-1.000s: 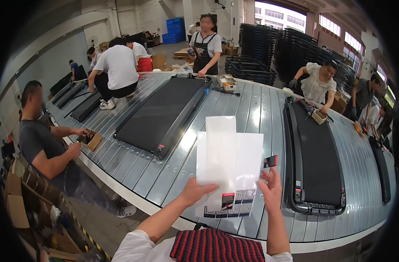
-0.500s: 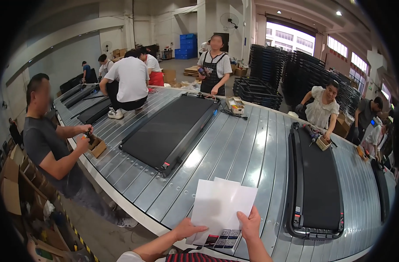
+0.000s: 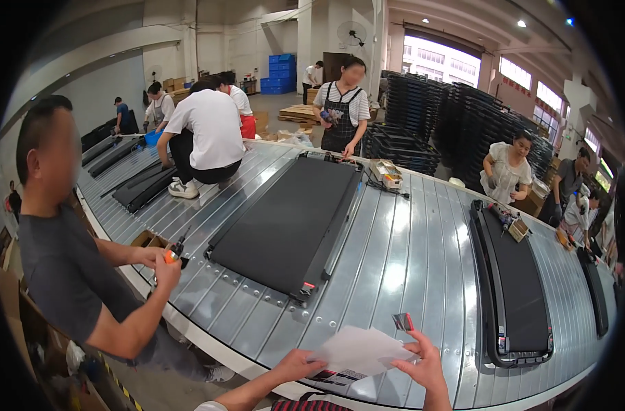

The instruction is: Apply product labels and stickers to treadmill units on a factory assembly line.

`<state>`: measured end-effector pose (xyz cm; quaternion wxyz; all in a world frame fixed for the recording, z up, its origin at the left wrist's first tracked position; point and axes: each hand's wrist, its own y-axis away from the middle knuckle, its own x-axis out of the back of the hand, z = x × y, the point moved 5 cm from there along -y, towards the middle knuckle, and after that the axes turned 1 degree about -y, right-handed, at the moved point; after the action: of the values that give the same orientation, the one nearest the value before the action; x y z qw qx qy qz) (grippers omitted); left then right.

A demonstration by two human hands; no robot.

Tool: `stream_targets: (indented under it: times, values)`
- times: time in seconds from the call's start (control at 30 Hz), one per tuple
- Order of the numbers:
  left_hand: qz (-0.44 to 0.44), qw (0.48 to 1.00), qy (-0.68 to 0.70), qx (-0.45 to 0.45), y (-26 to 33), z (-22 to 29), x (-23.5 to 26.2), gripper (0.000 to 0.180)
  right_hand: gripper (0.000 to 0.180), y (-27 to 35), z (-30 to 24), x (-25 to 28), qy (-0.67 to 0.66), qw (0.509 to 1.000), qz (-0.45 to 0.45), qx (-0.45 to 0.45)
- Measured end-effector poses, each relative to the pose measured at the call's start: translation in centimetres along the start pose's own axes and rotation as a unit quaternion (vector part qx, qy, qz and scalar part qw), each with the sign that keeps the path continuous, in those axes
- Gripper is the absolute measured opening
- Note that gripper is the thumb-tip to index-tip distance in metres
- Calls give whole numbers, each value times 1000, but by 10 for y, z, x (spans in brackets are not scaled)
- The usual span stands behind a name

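My left hand (image 3: 300, 364) and my right hand (image 3: 422, 364) both grip a bunch of white paper sheets (image 3: 359, 351), held tilted low over the near edge of a ribbed metal conveyor (image 3: 401, 267). The left hand grips the sheets' left edge, the right hand their right edge. A small dark card with a red mark (image 3: 402, 321) sticks up by my right fingers. Under the sheets a printed strip with dark and red patches (image 3: 334, 377) shows.
Flat black treadmill decks lie on the conveyor, one in the middle (image 3: 292, 222) and one at right (image 3: 516, 288). A person in a grey shirt (image 3: 66, 274) works at left with an orange tool. Several other people stand around the line. Stacked black pallets (image 3: 463, 130) rise behind.
The white sheets have dropped from upright over the conveyor to a low, flatter tilt near the bottom edge. Both hands sank with them. The view has swung left toward the grey-shirted person.
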<state>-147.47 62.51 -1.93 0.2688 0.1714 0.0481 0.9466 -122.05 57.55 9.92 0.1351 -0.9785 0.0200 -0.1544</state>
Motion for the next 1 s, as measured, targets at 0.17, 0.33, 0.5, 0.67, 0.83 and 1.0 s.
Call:
stream_targets:
  times: [0.17, 0.33, 0.5, 0.67, 0.83, 1.0]
  values:
    - [-53, 994, -71, -59, -8, -16, 41, 26, 68, -10, -34, -49, 140, 988, -32, -49]
    - [-79, 977, -148, -130, -12, -9, 51, 26, 56, -22, -41, -70, 216, 970, -82, -75]
    - [-80, 980, -137, -118, -21, -18, 55, 30, 51, -36, -34, -77, 231, 969, -79, -37]
    - [-103, 991, -77, -43, -28, -28, 57, 39, 47, -44, -10, -87, 247, 964, -84, -58]
    - [-105, 991, -61, 65, -42, -46, 52, 40, 47, -51, 6, -91, 273, 952, -113, -75]
    - [-116, 991, -39, 61, -38, -28, 63, 39, 50, -58, 7, -93, 235, 962, -113, -82]
